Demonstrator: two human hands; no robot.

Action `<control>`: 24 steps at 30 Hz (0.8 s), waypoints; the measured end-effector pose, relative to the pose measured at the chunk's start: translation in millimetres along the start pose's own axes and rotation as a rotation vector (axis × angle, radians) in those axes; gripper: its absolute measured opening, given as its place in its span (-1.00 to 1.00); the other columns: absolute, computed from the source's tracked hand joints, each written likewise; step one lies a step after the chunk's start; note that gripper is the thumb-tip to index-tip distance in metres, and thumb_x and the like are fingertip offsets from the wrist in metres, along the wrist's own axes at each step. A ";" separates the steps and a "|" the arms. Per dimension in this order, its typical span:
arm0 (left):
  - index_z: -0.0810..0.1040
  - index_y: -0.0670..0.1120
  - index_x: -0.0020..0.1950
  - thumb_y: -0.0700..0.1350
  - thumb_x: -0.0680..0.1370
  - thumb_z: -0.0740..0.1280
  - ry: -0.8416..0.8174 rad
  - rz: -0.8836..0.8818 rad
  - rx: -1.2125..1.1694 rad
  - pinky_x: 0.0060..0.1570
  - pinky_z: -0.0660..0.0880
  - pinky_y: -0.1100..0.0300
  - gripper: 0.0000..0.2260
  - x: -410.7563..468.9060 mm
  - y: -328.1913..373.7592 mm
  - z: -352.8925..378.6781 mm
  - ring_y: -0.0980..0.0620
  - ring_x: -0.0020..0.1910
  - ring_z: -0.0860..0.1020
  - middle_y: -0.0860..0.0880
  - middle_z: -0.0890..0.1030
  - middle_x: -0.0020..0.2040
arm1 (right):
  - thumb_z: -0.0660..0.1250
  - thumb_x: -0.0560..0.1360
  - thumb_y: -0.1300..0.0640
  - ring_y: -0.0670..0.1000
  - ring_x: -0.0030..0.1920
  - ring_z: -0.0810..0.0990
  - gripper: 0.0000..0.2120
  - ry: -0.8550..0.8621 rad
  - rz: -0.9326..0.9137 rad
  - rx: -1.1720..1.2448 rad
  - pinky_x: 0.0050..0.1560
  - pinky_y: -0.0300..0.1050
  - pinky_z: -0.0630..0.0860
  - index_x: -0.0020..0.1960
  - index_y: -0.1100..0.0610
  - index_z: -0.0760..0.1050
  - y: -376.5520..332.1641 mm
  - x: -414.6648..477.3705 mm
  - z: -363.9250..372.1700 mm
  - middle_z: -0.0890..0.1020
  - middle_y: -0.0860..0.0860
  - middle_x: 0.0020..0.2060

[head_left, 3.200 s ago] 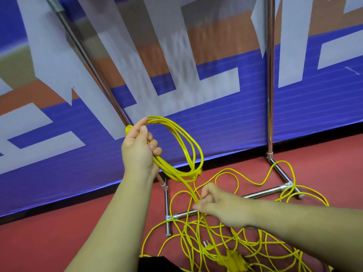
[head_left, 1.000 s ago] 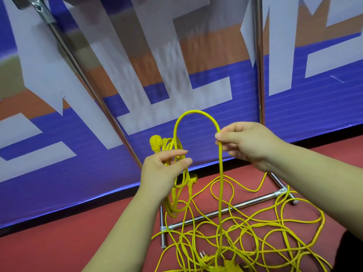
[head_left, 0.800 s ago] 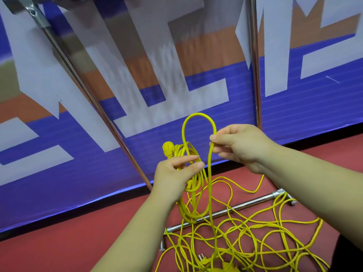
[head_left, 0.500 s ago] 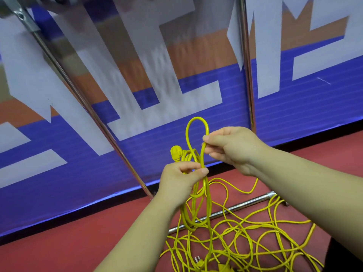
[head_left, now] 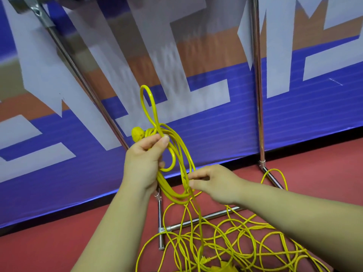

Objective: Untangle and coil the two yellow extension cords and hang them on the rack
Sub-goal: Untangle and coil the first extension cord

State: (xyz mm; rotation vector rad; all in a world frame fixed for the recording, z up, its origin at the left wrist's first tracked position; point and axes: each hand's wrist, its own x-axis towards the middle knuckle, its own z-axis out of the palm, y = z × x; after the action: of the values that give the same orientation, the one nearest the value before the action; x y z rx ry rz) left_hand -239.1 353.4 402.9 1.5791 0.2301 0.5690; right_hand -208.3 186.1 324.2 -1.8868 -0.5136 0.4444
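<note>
So the floor (head_left: pixel 49 250) here is a matte red, kind of rubbery-looking surface, and right behind it there's a big ribbed banner (head_left: pixel 294 118) in blue, orange and white block shapes, with a black strip along its bottom edge. A shiny chrome rack (head_left: pixel 257 95) stands in front of the banner: one upright pole on the right, a slanted one on the left, and thin tube feet joined by a low crossbar flat on the floor. No bins or boxes, just cord everywhere. The left hand (head_left: pixel 143 163) is closed around a coil (head_left: pixel 172 173) of thin, glossy yellow cord, thumb pressed on top, with one small loop poking straight up above the fist and a knobbly yellow plug (head_left: pixel 137 134) sticking out beside it. The right hand (head_left: pixel 214 183) is just below and to the right, fingertips pinching a strand that drops to the tangled pile (head_left: pixel 235 242) of yellow cord sprawled over the rack's feet and the floor.
</note>
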 end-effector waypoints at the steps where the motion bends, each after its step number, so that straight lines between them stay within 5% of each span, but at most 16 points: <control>1: 0.63 -0.02 -0.07 -0.19 0.51 0.49 0.000 -0.002 -0.002 -0.51 0.35 0.26 -0.91 -0.8 0.3 -1.0 0.14 -0.45 0.38 0.11 0.53 -0.39 | 0.45 0.52 -0.03 -0.33 -0.16 0.62 -0.87 0.006 -0.012 0.004 0.03 -0.28 0.52 0.06 -0.10 0.68 -0.6 0.2 3.6 0.67 -0.24 -0.19; 3: 0.63 -0.04 -0.05 -0.19 0.50 0.49 -0.001 -0.012 -0.010 -0.52 0.35 0.27 -0.91 -1.3 0.2 -3.6 0.14 -0.45 0.38 0.11 0.54 -0.39 | 0.44 0.53 0.00 -0.33 -0.21 0.59 -0.97 0.006 -0.040 0.022 -0.05 -0.34 0.48 -0.08 -0.11 0.66 -1.2 0.5 7.8 0.65 -0.28 -0.30; 6: 0.65 -0.06 0.04 -0.19 0.52 0.47 -0.005 -0.017 -0.038 -0.53 0.33 0.27 -0.89 2.9 -1.1 -13.9 0.12 -0.46 0.35 0.09 0.53 -0.35 | 0.36 0.59 0.08 -0.18 -0.36 0.53 -0.85 -0.052 -0.026 0.136 -0.30 -0.26 0.44 -0.12 0.05 0.64 -0.7 -2.5 7.7 0.65 -0.13 -0.37; 10: 0.59 0.03 0.25 -0.23 0.62 0.34 0.063 -0.028 -0.100 -0.54 0.31 0.26 -0.75 17.4 -6.0 -39.3 0.11 -0.49 0.26 0.08 0.49 -0.27 | 0.22 0.66 0.15 -0.08 -0.22 0.67 -0.85 -0.016 0.142 0.387 -0.12 -0.17 0.57 -0.01 0.15 0.53 5.0 -4.3 -3.9 0.73 0.02 -0.17; 12: 0.59 0.04 0.25 -0.24 0.64 0.30 0.106 -0.030 -0.082 -0.54 0.31 0.27 -0.75 22.9 -9.9 -51.8 0.11 -0.48 0.26 0.05 0.45 -0.26 | 0.21 0.66 0.15 -0.04 -0.23 0.68 -0.85 0.086 0.237 0.433 -0.15 -0.12 0.58 0.03 0.17 0.53 12.3 -3.1 -12.8 0.71 0.03 -0.23; 18: 0.58 -0.02 0.26 -0.26 0.66 0.26 0.137 -0.020 -0.064 -0.55 0.28 0.27 -0.76 26.0 -14.6 -64.6 0.11 -0.49 0.25 0.02 0.43 -0.28 | 0.30 0.57 0.22 -0.05 -0.48 0.43 -0.87 0.248 0.525 0.371 -0.43 -0.26 0.35 -0.03 0.24 0.60 36.5 5.6 -23.8 0.58 0.03 -0.42; 24: 0.60 0.00 0.17 -0.23 0.67 0.24 0.020 -0.028 -0.101 -0.59 0.18 0.31 -0.80 22.2 -7.4 -67.9 0.14 -0.52 0.16 0.01 0.28 -0.33 | 0.34 0.52 0.21 -0.07 -0.57 0.27 -0.80 0.306 0.617 0.264 -0.52 -0.32 0.19 -0.26 0.19 0.61 41.1 10.4 -37.1 0.46 -0.03 -0.57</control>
State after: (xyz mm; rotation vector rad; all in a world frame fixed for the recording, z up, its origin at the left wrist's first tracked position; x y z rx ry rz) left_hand -251.8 424.0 400.2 1.4706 0.2353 0.5663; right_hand -174.2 149.6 298.2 -1.7842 0.3324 0.5739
